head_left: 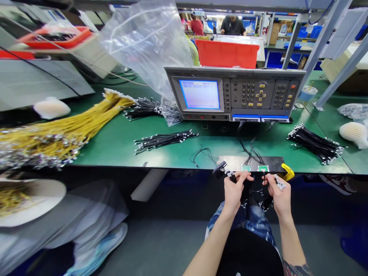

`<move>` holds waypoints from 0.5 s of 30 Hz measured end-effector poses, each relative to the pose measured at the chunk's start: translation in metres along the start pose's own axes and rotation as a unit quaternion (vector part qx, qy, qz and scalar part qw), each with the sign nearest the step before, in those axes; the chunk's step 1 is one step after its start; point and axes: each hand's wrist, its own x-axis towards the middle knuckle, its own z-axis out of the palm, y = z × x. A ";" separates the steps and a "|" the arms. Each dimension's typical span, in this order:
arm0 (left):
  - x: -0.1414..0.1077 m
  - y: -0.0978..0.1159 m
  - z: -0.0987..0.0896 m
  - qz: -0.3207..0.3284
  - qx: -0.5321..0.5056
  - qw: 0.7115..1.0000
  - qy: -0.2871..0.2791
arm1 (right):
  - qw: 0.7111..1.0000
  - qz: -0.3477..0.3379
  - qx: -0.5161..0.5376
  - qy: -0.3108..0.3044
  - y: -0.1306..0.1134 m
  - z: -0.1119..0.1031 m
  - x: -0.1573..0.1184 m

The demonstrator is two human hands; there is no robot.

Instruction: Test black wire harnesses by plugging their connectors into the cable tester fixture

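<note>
We log the left hand [233,191] and right hand [279,193] held apart just off the near edge of the bench [115,153], each clamped between thumb and fingers on a bunch of thin black wire leads [231,177]. The leads sag in a slack loop over the person's jeans [253,222], and their ends carry small white terminals [279,182], clustered just beside the right hand and in the sag below. We judge the leads very light and limp, quick to snag on one another, and the terminals small and probably fragile. A sound hold would be on the insulated wire just behind the terminals, or on the gathered bunch, rather than on the tips. The insulation looks smooth and glossy black, the terminals pale and tiny. Just ahead of the hands lies a black plate [250,163] bearing two green circuit boards [245,168] [263,168], with a yellow clamp [288,171] at its right end. Black wires rise from the boards toward a benchtop tester [234,94] with a lit screen and keypads; we cannot tell whether the leads in hand join them. Further black bundles [163,141] [314,143] lie left and right on the green bench, and a thick mass of yellow wire harness [57,134] spreads at far left.
</note>
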 end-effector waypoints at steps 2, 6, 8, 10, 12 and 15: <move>0.001 0.004 -0.003 -0.021 -0.004 0.999 -0.024 | 1.000 0.002 0.002 -0.003 0.000 0.001 0.001; 0.000 0.006 -0.008 -0.003 0.011 0.999 -0.045 | 1.000 0.019 0.011 -0.022 0.000 0.006 0.008; -0.002 0.007 -0.012 0.016 0.024 0.997 -0.073 | 0.998 0.031 0.024 -0.046 -0.002 0.009 0.010; -0.004 0.008 -0.016 0.023 0.042 0.992 -0.114 | 0.995 0.045 0.044 -0.079 -0.007 0.009 0.008; -0.007 0.010 -0.021 0.024 0.059 0.988 -0.139 | 0.990 0.053 0.069 -0.113 -0.014 0.005 0.003; -0.012 0.015 -0.028 0.033 0.087 0.988 -0.125 | 0.984 0.042 0.118 -0.130 -0.026 -0.007 -0.006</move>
